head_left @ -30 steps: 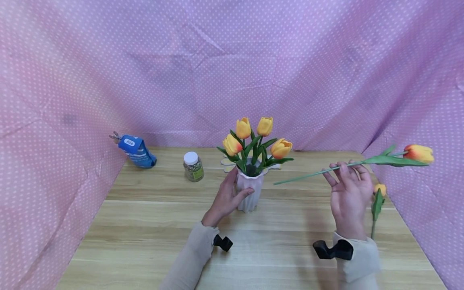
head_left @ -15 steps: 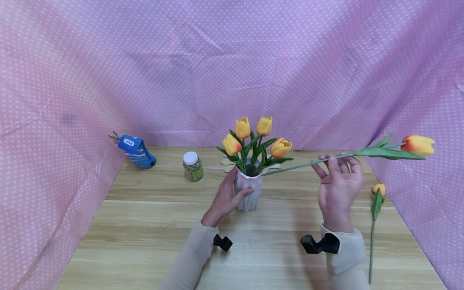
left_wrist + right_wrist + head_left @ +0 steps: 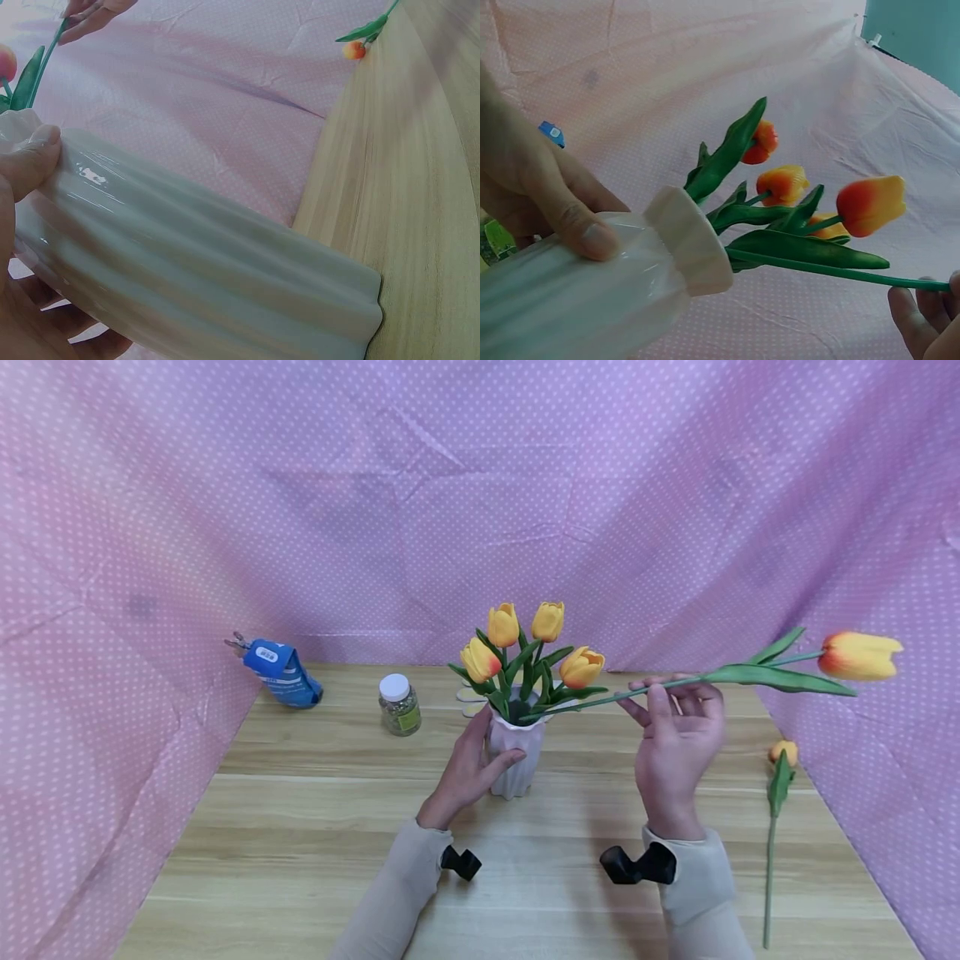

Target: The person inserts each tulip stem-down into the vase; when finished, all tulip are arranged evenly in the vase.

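A white fluted vase point(image 3: 522, 764) stands upright on the table, bearing several yellow-orange tulips point(image 3: 503, 625) with green leaves. My left hand point(image 3: 467, 772) grips the vase near its top, thumb across the front; in the left wrist view the thumb lies just under the wavy rim. Between thumb and fingers, my right hand point(image 3: 678, 747) pinches the green stem of another tulip point(image 3: 861, 656). This tulip slants nearly level, bloom out to the right. Its stem tip reaches the vase mouth, and in the right wrist view the stem point(image 3: 832, 271) overlaps the leaves at the rim.
One more tulip point(image 3: 780, 789) lies on the wooden table point(image 3: 300, 860) at the right. Left of the vase stand a white-capped jar point(image 3: 401, 706) and a blue bag point(image 3: 283, 672). A pale petal-shaped item point(image 3: 471, 695) lies behind the vase. Pink dotted cloth point(image 3: 480, 510) surrounds the table.
My right hand has moved left with the tulip, bringing the stem tip from beside the vase to its mouth; the bloom has risen slightly. My left hand and the vase have stayed put.
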`<state>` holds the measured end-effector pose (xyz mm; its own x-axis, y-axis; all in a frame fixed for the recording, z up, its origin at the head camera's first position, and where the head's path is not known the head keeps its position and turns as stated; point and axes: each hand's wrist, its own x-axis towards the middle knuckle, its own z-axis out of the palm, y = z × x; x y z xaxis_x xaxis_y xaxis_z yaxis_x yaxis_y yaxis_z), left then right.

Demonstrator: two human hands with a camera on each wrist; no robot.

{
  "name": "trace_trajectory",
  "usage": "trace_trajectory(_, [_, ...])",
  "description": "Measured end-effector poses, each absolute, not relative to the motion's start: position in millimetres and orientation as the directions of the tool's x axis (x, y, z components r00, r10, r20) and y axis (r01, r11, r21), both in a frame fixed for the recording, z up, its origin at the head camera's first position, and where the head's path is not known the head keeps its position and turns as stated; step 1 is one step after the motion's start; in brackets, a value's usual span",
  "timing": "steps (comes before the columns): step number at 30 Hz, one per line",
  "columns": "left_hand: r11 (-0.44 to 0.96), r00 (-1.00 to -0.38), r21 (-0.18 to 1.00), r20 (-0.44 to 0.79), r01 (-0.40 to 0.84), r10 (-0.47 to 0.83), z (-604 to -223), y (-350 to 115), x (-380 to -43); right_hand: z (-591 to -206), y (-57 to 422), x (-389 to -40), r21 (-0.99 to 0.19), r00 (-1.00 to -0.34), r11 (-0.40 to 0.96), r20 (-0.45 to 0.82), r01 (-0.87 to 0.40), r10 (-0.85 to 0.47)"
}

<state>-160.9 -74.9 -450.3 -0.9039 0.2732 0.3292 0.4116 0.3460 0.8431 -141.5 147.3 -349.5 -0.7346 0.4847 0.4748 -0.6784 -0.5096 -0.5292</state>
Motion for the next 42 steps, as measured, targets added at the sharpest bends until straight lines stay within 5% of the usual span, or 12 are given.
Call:
trace_trajectory(22, [0.345,-0.911,0.852,0.313,0.394,0.267,-450,-75,-162,-359,118,-141,-0.614,-0.646,-0.226,0.646,-0.756,0.408])
trace_trajectory(42, [0.337,-0.915,0.859,0.307,0.385,0.262,-451,-75,-162,-385,102,-146,-0.749,-0.717,0.071,0.653,-0.658,0.243])
